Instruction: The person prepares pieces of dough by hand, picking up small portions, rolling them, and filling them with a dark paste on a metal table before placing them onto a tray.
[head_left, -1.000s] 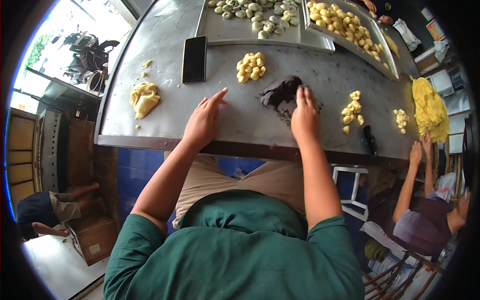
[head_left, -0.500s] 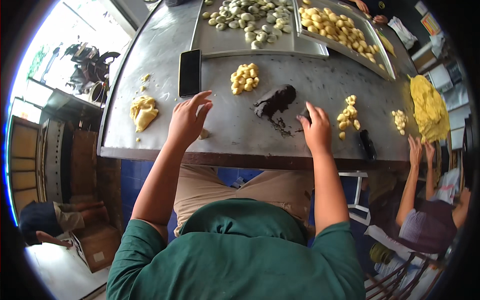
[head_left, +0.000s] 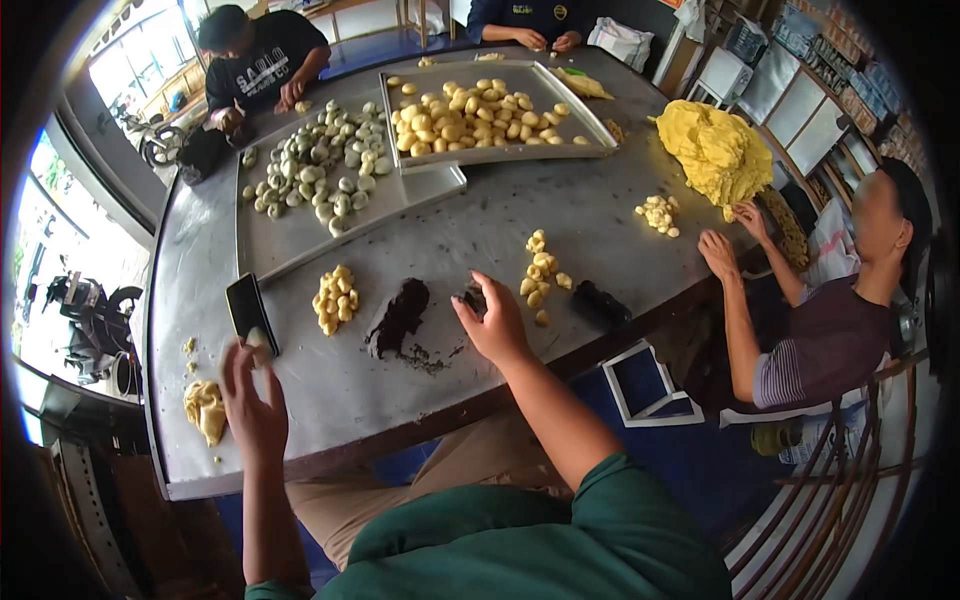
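Observation:
My left hand is raised beside a black phone, above a soft pale dough lump; motion blurs its fingers, so any hold is unclear. My right hand has a small dark piece between thumb and fingers. It is just right of a dark dough mass with smeared crumbs. Small yellow pieces lie in piles on the left and right of that mass. A black oblong object sits near the front edge.
The steel table holds trays of greenish rounds and yellow rounds, plus a big yellow dough mound. Co-workers sit at right, back left and back. A metal frame stands below the right edge.
The view has lifted and turned, showing more co-workers. My left hand has moved left toward the pale dough; my right hand has left the dark mass with a dark piece in it.

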